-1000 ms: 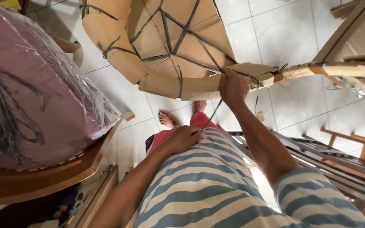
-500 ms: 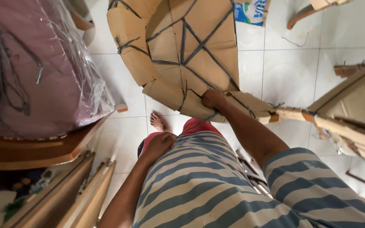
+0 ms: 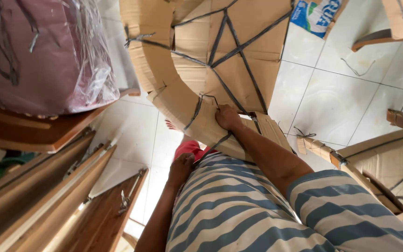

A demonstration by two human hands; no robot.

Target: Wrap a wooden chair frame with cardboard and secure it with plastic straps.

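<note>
The right hand (image 3: 228, 117) grips the curved lower edge of the cardboard-wrapped, strap-bound piece (image 3: 211, 60), which rises ahead of it. The left hand (image 3: 182, 166), curled closed and empty, rests at the waist, farther away.

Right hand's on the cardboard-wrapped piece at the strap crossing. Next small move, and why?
Probably bring the left hand up to steady the cardboard-wrapped piece. The right hand alone grips its lower edge where a black strap crosses, while the left rests low by the striped shirt, apart from the piece, which looks large and tilted.
</note>
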